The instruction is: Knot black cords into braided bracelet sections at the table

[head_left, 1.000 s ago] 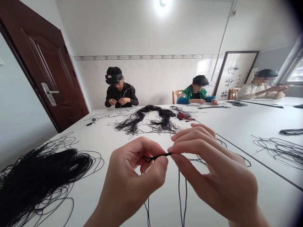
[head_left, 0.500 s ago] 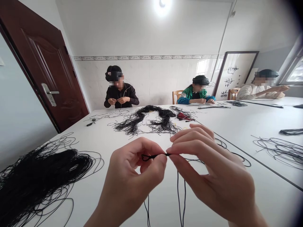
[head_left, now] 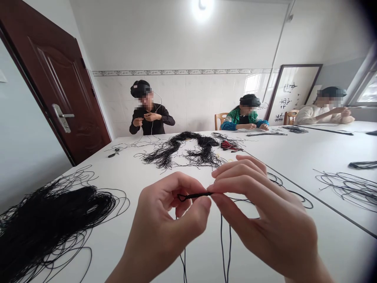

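black cord point(head_left: 196, 195), tightly worked with a small loop at its left end, is held above the tabletop point(head_left: 132, 177), at 6 o'clock from the middle of the view. the left hand point(head_left: 169, 220) pinches it between thumb and fingers; the right hand point(head_left: 268, 208) has thumb and forefinger nipping its right end. the step seems to be twisting or braiding; the next move likely calls for a steady left grip while the right fingers tighten. since half a second ago, the left thumb has dropped slightly, baring more cord, and the co-worker point(head_left: 153, 118) at 10 o'clock has parted both hands.
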`<action>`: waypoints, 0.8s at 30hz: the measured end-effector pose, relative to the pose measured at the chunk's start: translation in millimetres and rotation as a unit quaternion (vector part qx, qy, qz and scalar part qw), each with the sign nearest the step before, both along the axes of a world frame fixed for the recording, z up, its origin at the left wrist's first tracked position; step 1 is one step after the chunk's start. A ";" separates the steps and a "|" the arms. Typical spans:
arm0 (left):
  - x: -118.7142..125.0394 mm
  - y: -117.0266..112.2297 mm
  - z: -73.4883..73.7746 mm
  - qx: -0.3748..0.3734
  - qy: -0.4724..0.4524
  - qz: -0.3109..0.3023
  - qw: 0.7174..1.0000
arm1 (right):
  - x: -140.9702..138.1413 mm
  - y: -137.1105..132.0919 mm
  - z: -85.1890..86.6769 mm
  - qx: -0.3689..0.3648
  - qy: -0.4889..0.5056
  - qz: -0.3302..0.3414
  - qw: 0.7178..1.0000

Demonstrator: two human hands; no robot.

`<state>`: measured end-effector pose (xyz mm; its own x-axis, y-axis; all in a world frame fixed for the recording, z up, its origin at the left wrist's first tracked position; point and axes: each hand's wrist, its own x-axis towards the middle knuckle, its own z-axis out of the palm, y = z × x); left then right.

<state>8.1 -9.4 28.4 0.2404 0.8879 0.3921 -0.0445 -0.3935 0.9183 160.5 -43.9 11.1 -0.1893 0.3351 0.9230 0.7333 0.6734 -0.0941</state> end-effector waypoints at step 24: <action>-10.4 12.5 -2.6 0.066 0.082 -0.068 0.992 | 3.0 2.5 0.8 -0.006 -0.007 -0.021 1.000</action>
<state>-2.3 3.0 25.8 0.4243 0.7860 0.4497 0.0394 -0.5122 0.8580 163.5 -41.4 11.8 -0.1874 0.3549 0.9159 0.7620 0.6410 -0.0925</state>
